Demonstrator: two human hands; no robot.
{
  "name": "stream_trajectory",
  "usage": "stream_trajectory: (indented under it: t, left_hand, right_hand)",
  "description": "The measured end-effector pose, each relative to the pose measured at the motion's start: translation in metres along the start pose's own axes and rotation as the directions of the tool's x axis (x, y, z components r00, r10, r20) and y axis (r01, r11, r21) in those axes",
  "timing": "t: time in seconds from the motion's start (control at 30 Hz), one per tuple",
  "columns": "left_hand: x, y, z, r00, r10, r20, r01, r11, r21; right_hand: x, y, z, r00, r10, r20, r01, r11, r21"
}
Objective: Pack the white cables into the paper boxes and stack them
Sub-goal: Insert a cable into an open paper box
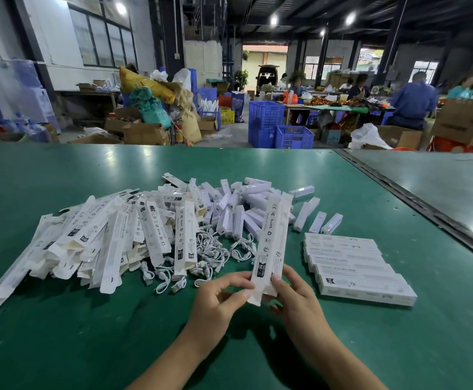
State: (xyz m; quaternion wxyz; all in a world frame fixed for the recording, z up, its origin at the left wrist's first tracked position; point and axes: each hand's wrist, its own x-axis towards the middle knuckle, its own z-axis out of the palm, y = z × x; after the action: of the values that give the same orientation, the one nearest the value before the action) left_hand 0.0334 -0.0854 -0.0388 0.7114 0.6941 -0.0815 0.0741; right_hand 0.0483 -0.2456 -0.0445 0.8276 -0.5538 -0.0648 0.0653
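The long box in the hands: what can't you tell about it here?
- Head view, held box: its paper walls hide what is inside.
- Head view, its lower end: partly covered by the left hand and right hand.
- Head view, its fine print: too small to read.

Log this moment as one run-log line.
left hand: pinches paper box lower end | right hand: holds same end | white cables: loose pile on table | closed boxes: row at right

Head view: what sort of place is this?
Probably a factory packing floor: long green work table heaped with flat white paper boxes, blue plastic crates behind it, other workers seated at a far table.
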Motion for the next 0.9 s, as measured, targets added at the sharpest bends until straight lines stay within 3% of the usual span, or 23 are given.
stream_trajectory:
  t: [0.13, 0.3, 0.47, 0.6, 0.77, 0.9]
  left_hand:
    - [0.001, 0.001, -0.005, 0.996, -0.082, -0.03, 0.078, 0.989, -0.129]
    - [0.01, 0.003, -0.013, 0.96, -0.219, 0.171, 0.276, 0.827, -0.489]
    - [0.015, 0.003, -0.019, 0.94, -0.24, 0.241, 0.338, 0.734, -0.589]
    - [0.015, 0.0, -0.018, 0.958, -0.236, 0.16, 0.281, 0.689, -0.668]
    - [0.016, 0.003, -0.012, 0.956, -0.294, -0.027, 0.205, 0.728, -0.654]
    - [0.015, 0.003, -0.007, 0.964, -0.263, -0.027, 0.175, 0.709, -0.683]
  right_hand:
    - [0.002, 0.0, -0.003, 0.998, 0.06, 0.018, -0.06, 0.998, -0.007]
    - [0.0, -0.005, -0.002, 0.983, 0.162, 0.091, -0.156, 0.985, -0.074]
    - [-0.004, -0.005, 0.003, 0.925, 0.332, 0.184, -0.33, 0.943, -0.041]
    - [-0.009, -0.006, 0.007, 0.902, 0.378, 0.21, -0.361, 0.925, -0.116]
    - [-0.011, -0.005, 0.005, 0.903, 0.28, 0.326, -0.213, 0.95, -0.227]
    - [-0.01, 0.0, 0.007, 0.922, 0.249, 0.295, -0.186, 0.957, -0.224]
